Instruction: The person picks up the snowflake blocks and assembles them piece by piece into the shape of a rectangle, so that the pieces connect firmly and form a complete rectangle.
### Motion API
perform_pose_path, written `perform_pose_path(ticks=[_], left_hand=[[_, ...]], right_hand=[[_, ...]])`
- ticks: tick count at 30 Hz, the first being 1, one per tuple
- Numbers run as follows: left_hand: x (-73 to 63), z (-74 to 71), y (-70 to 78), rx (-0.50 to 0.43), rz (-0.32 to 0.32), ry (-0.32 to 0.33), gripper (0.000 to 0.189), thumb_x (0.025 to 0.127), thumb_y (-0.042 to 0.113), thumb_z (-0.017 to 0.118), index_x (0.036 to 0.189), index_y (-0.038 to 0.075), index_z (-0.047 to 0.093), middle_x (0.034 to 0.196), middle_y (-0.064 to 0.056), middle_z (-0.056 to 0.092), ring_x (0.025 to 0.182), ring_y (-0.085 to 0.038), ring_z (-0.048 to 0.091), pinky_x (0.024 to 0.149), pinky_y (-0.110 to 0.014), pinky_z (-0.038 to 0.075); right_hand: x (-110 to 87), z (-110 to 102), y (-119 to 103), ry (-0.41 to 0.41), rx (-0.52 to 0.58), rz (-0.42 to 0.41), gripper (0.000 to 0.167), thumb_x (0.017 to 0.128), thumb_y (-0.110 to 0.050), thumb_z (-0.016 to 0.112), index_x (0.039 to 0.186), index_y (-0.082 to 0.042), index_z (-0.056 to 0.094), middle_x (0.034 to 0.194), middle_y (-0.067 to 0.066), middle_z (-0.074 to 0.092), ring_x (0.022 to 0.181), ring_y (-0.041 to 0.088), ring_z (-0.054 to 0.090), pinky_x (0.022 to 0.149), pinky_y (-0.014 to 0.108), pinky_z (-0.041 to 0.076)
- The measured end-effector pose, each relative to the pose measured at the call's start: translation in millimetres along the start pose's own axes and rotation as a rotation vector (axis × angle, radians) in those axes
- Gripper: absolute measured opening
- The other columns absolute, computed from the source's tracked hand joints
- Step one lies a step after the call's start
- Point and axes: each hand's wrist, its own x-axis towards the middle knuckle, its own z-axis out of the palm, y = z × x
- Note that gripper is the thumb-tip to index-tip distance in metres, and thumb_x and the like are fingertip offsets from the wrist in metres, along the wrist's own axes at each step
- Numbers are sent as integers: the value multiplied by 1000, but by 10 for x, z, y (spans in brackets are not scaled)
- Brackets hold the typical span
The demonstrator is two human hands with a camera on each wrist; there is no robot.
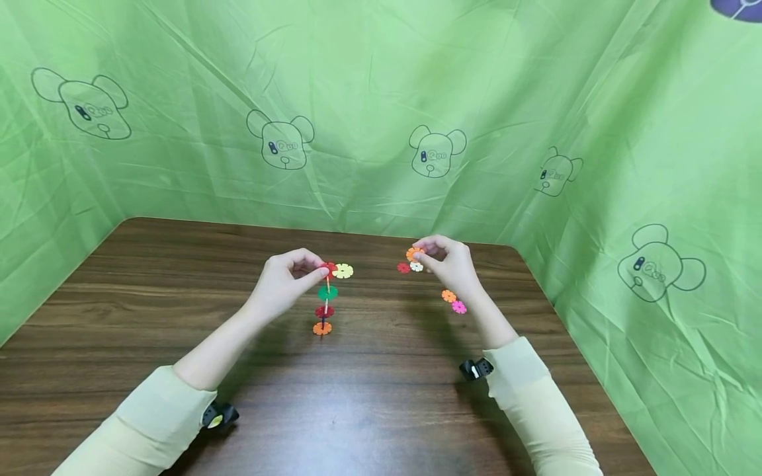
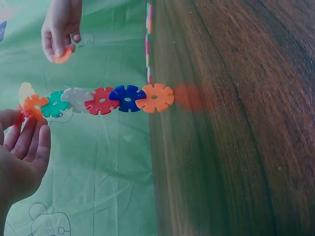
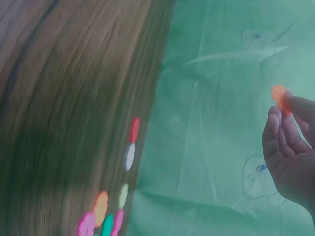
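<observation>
1. Well, in the head view the left hand pinches a red notched disc between thumb and fingertips, at the top of an upright column of interlocking flower-shaped discs. A pale yellow disc juts out sideways from that grip. Below come a green disc, a second red disc and, lowest, an orange disc over the wooden table. Well apart from the column, the right hand pinches another orange disc. Just below its fingers are a loose red disc and a white disc; nearer the forearm lie a loose orange disc and a pink disc, side by side. Green cloth printed with bear-head outlines stands around the table.

2. In the left wrist view, turned sideways, the column runs from the left hand's fingers towards the table: an upper orange disc, green, a whitish disc, red, a blue disc, then the lowest orange, each slotted into its neighbour.

3. In the right wrist view the right hand's thumb and fingertips grip their orange piece, clear of the tabletop. Beyond the loose discs already listed lie a teal disc and a pale green disc.
</observation>
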Motion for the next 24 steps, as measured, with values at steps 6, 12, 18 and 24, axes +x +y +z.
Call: perform_pose_path(ticks=[6, 12, 18, 24], left_hand=[[5, 15, 6, -8, 4, 6, 13, 84, 19, 72, 87, 8, 66, 82, -6, 70, 76, -32, 67, 66, -22, 53], [-6, 31, 36, -15, -19, -5, 12, 84, 18, 72, 88, 9, 66, 82, -7, 71, 76, -32, 67, 67, -23, 54], [-22, 40, 73, 5, -27, -2, 12, 85, 21, 72, 88, 10, 66, 83, -8, 71, 73, -24, 66, 67, -25, 53], [-24, 54, 78, 23, -25, 5, 14, 86, 21, 71, 89, 8, 67, 84, -8, 71, 70, -13, 64, 67, -26, 53]], right_hand=[[-88, 68, -318, 3, 150, -5, 18, 84, -13, 72, 99, -4, 69, 86, 14, 71, 68, 14, 64, 61, 29, 55], [-183, 162, -669, -14, 241, -15, 16, 83, -2, 70, 97, 5, 66, 84, 23, 69, 73, 39, 64, 63, 43, 56], [-251, 306, -782, -47, 236, -35, 15, 82, -3, 71, 95, 1, 66, 83, 17, 69, 73, 39, 64, 60, 32, 56], [-269, 415, -820, -66, 242, -50, 14, 82, -3, 71, 94, 1, 66, 81, 17, 69, 68, 40, 62, 57, 27, 53]])
